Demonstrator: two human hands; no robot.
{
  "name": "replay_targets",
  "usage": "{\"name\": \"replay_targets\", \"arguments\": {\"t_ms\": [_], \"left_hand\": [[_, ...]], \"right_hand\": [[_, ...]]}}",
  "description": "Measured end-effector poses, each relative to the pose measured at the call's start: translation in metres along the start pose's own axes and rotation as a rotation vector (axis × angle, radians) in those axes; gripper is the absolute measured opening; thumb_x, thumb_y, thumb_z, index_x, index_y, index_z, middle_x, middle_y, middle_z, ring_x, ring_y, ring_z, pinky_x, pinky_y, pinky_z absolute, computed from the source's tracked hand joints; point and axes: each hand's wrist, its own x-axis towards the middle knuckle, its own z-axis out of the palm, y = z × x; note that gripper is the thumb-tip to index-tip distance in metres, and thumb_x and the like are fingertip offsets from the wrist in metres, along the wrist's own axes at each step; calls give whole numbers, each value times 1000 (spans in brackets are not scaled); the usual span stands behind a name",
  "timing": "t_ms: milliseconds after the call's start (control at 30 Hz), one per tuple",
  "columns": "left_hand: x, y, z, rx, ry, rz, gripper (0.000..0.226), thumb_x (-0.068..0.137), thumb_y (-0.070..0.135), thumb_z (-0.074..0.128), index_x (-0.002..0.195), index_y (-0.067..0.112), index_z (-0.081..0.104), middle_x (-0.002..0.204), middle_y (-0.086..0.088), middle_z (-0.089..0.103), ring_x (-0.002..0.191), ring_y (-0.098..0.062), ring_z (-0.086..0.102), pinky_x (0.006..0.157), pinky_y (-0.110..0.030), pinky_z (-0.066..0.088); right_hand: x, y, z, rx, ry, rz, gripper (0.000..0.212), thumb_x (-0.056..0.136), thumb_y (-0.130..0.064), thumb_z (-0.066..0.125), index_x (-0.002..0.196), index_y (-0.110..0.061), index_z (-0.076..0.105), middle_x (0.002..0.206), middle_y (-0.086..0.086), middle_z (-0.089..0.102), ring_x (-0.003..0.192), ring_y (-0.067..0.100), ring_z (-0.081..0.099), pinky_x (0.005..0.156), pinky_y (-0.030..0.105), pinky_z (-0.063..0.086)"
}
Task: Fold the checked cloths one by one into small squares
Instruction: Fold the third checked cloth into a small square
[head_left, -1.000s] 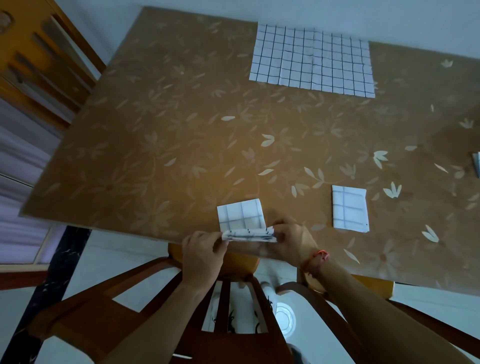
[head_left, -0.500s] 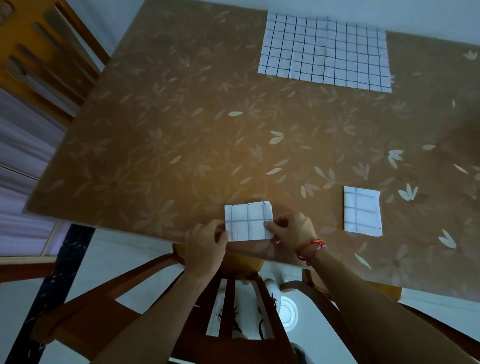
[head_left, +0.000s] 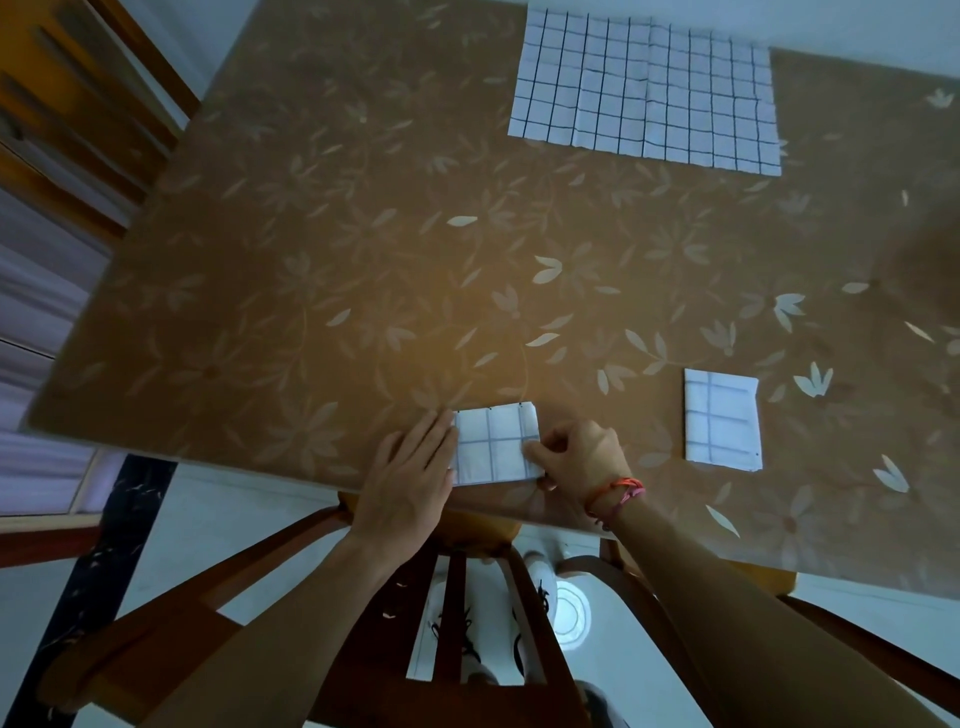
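A white cloth (head_left: 496, 444) with dark grid lines, folded into a small square, lies flat at the near edge of the surface (head_left: 337, 270). A second folded cloth (head_left: 722, 418) lies flat well to its right. A large cloth (head_left: 647, 91), creased, lies spread open at the far edge.

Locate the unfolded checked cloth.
In the head view, the unfolded checked cloth lies flat at the far edge of the table, right of centre, beyond the folded square on the right.
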Motion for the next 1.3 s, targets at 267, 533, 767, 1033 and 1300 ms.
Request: {"name": "replay_targets", "arguments": {"t_ms": [267,533,767,1033,1300], "left_hand": [[0,1,4,63,-78,-44,50,98,23,38,145,5,39,155,-9,34,146,-23,25,107,-49,36],[-5,-2,9,100,-77,-6,53,100,33,34,148,10,37,156,-8,31,146,-22,23,112,-50,31],[-6,-6,14,97,-111,-11,56,102,31,32,153,10,23,161,-6,17,149,-20,11,116,-53,21],[-6,-6,16,121,-154,-50,60,101,39,18,154,11,18,162,-6,12,150,-18,5,117,-54,15],[-6,-3,9,111,-201,-47,60,100,26,37,153,8,16,163,-7,4,150,-20,-3,117,-56,14]], "right_hand": [[-30,-24,32,-370,330,-599,41,84,-34,58,118,-11,57,120,10,54,105,26,54,84,40,52],[-22,-29,76,-607,68,-746,63,97,-34,26,147,2,23,157,18,17,147,29,11,116,46,23],[-11,-23,76,-580,46,-700,59,99,-32,20,149,1,19,157,16,16,147,27,9,118,44,20],[-7,-15,75,-680,33,-679,62,101,-40,14,150,-1,10,158,17,6,147,29,2,119,46,16],[-4,15,39,-729,53,-596,61,101,-38,15,150,-2,11,158,15,8,147,27,9,118,47,17]]}}
